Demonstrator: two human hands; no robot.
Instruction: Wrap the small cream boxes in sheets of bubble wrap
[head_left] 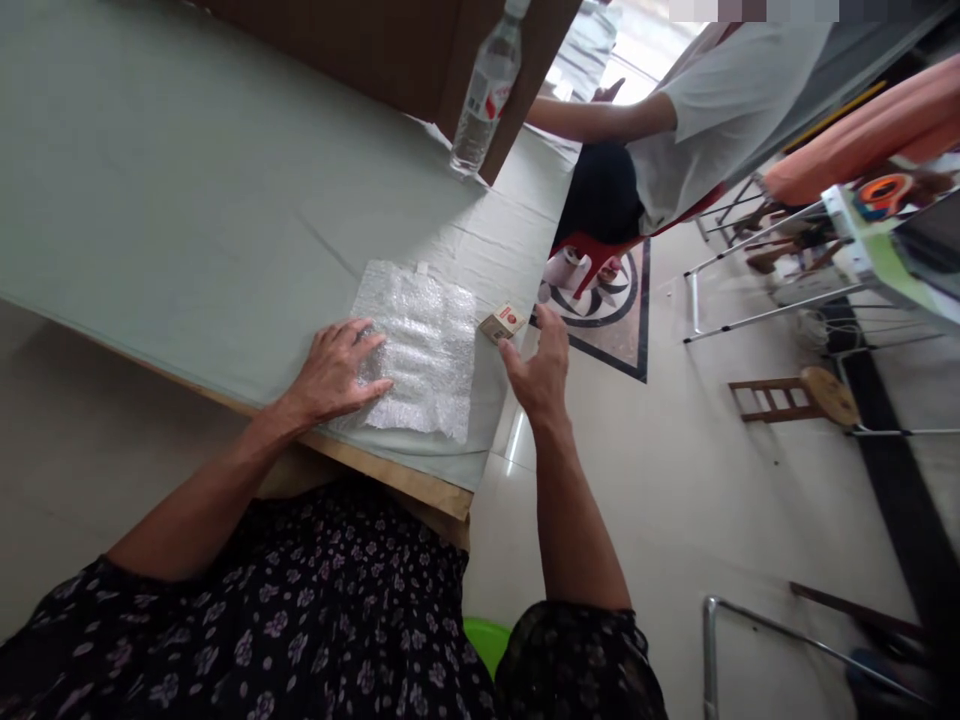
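A sheet of bubble wrap lies flat near the corner of the cloth-covered table. My left hand rests with spread fingers on its left edge. To the right of the sheet sits a small printed cardboard box near the table's edge. My right hand is beside that box, thumb and fingers apart, with nothing in its grasp. Whether the thumb touches the box I cannot tell.
A clear plastic bottle stands by a brown partition at the back. Beyond it another person in a white shirt sits on a red chair. On the floor to the right is a wooden stool.
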